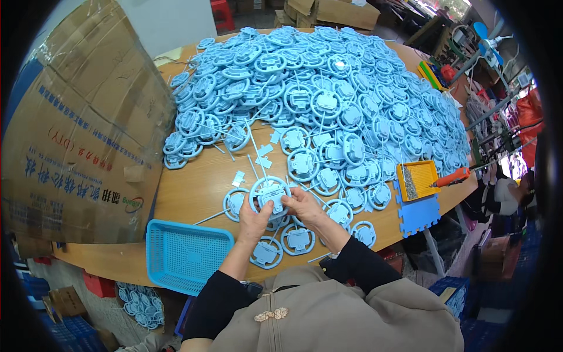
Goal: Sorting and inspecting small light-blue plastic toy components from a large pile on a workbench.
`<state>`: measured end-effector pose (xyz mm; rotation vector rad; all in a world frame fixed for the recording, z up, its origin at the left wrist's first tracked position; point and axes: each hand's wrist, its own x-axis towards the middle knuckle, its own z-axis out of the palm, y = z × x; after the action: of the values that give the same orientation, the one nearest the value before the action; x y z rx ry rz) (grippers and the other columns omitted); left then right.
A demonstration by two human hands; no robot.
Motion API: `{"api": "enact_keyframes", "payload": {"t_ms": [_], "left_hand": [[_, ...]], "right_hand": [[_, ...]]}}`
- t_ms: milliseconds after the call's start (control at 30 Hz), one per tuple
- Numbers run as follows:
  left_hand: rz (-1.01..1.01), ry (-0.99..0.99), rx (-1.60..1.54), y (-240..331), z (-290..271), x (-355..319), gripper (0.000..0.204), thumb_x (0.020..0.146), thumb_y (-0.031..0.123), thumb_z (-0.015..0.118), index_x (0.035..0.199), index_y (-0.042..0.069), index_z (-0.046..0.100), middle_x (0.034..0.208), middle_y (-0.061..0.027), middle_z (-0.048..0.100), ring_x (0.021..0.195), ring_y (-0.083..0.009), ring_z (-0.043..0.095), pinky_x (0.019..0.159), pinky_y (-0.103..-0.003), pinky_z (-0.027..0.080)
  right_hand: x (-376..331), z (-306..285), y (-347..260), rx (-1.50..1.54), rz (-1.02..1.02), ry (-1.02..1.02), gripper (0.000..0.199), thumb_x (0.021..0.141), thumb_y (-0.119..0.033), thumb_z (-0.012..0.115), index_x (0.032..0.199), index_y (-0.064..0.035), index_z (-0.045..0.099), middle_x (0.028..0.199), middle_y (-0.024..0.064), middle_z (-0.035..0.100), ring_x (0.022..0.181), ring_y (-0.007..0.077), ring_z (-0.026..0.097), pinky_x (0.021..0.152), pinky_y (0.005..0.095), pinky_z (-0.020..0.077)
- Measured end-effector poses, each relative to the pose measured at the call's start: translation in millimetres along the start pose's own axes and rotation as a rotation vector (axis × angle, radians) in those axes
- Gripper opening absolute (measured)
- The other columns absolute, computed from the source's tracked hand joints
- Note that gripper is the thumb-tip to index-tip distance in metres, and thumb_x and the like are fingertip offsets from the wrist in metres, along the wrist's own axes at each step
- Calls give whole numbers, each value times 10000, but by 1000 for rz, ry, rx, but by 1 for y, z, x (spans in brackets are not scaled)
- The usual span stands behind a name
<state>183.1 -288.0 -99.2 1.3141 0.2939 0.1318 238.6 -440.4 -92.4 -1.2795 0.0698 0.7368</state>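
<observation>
In front of me I hold a light-blue plastic ring part [271,191], with a flat plate across its middle and a thin rod pointing away from me. My left hand [254,220] grips its near left side, the thumb on the plate. From the right, my right hand [304,207] pinches the rim and plate edge. Similar ring parts lie under and around my hands, among them one [265,252] just below and another [297,239] to the right. Small loose blue plates [264,162] lie on the wooden table beyond my hands.
A great heap of blue ring parts [328,70] covers the far table. An empty blue basket [190,284] hangs at the near left edge, beside a tall cardboard box [94,135]. A yellow tray of screws [417,180], a blue foam mat [419,214] and an orange electric screwdriver [453,177] are right.
</observation>
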Motion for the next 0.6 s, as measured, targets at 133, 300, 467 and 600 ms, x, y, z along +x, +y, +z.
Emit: {"api": "enact_keyframes", "payload": {"t_ms": [133, 300, 467, 600], "left_hand": [[-81, -54, -1, -7, 15, 0, 402, 811, 77, 652, 1170, 6, 485, 1024, -76, 603, 909, -135, 584, 772, -272, 489], [-274, -229, -174, -8, 40, 6, 427, 810, 82, 659, 1187, 1, 476, 1050, -79, 591, 965, -137, 566, 820, -280, 472], [-310, -268, -62, -3, 78, 16, 425, 817, 88, 643, 1197, 0, 476, 1051, -82, 600, 946, -128, 573, 794, -272, 474], [-271, -386, 10, -3, 105, 22, 437, 800, 109, 663, 1185, 5, 485, 1007, -75, 602, 904, -137, 579, 770, -272, 480]], "right_hand": [[-10, -21, 6, 13, 34, 64, 253, 858, -229, 649, 1003, -45, 554, 829, 5, 615, 703, 82, 556, 610, 241, 450], [-34, -49, -12, -10, 82, 58, 258, 854, -229, 652, 1006, -61, 528, 847, 10, 616, 736, 95, 582, 610, 243, 479], [-46, -77, -11, 117, 55, 151, 328, 860, -210, 647, 1108, -57, 497, 940, 25, 608, 827, 124, 596, 662, 285, 526], [-53, -106, -17, 254, 112, 183, 374, 858, -221, 653, 1155, -68, 485, 944, 24, 604, 856, 136, 598, 694, 314, 544]]}}
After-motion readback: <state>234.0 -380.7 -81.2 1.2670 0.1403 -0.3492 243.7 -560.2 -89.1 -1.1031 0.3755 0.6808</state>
